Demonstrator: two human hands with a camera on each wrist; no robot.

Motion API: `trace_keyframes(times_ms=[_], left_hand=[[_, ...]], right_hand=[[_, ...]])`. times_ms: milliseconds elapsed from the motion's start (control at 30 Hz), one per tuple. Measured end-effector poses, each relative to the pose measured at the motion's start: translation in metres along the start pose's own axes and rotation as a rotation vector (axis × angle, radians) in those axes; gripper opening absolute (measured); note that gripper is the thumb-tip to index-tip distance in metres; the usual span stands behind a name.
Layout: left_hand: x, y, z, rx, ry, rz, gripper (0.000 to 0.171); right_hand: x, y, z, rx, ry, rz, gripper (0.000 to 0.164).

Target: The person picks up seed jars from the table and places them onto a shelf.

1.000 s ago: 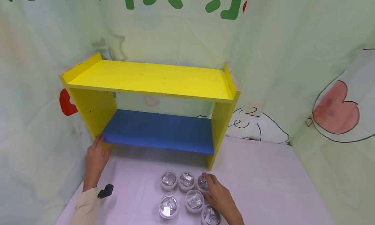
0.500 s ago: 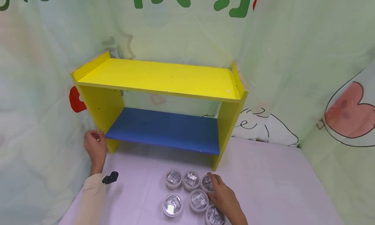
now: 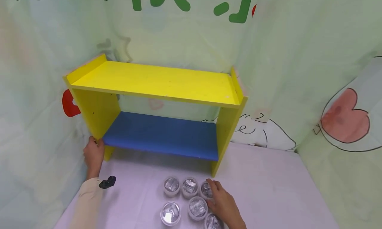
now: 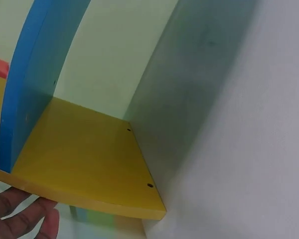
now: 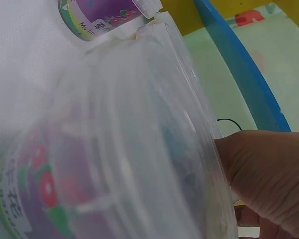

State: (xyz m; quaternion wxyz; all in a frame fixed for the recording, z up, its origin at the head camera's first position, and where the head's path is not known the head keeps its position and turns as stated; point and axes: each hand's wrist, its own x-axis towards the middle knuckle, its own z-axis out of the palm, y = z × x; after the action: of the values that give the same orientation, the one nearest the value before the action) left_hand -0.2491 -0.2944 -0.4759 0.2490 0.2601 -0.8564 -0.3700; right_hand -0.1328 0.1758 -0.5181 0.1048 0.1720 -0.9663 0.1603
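Note:
At the left, my left hand (image 3: 94, 154) grips the front edge of the yellow side panel (image 3: 92, 113) of a small yellow and blue shelf. In the left wrist view, the thumb is near the blue board (image 4: 27, 89) and the fingers (image 4: 27, 216) curl under the yellow panel (image 4: 84, 154). My right hand (image 3: 225, 204) holds a small round plastic tub (image 3: 206, 190), thumb on its near side and a finger on its far side. The tub stands in a group in front of the shelf, partly hidden by the hand. A clear-lidded tub with a purple label (image 5: 45, 199) fills the right wrist view.
Several similar tubs stand close by, among them a front left tub (image 3: 170, 213), a middle tub (image 3: 197, 208) and a back left tub (image 3: 171, 186). The yellow top board (image 3: 155, 81) spans the shelf. A printed curtain (image 3: 268, 73) hangs behind the pale table (image 3: 262, 189).
My left hand shifted off the panel's front edge to its outer side, then back to grip the edge. The right hand stays at the same tub. The head view swayed slightly.

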Motion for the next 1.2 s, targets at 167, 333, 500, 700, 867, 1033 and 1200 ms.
trace_keyframes(times_ms=[167,333,500,700,867,1033,1200], left_hand=[[0.0,0.004,0.004,-0.02,-0.035,-0.016,0.043],[-0.003,0.008,0.004,-0.023,-0.009,-0.004,0.042],[-0.006,0.011,0.005,-0.041,-0.008,-0.007,0.043],[-0.007,0.014,0.009,-0.049,0.007,-0.007,0.043],[-0.009,0.015,0.01,-0.046,0.009,-0.012,0.044],[-0.011,0.017,0.01,-0.043,-0.007,-0.036,0.045],[-0.013,0.016,0.011,-0.044,-0.006,-0.042,0.045]], right_hand=[[0.001,0.005,-0.003,0.005,0.033,0.002,0.074],[-0.002,0.007,-0.006,0.017,0.074,-0.004,0.075],[-0.003,0.009,-0.012,-0.014,0.161,-0.021,0.077],[-0.001,0.012,-0.023,0.003,0.282,-0.06,0.081],[0.001,0.005,-0.035,0.154,0.276,0.002,0.077],[0.006,-0.002,-0.046,0.382,0.3,0.013,0.073],[0.01,-0.006,-0.054,0.52,0.332,-0.009,0.071]])
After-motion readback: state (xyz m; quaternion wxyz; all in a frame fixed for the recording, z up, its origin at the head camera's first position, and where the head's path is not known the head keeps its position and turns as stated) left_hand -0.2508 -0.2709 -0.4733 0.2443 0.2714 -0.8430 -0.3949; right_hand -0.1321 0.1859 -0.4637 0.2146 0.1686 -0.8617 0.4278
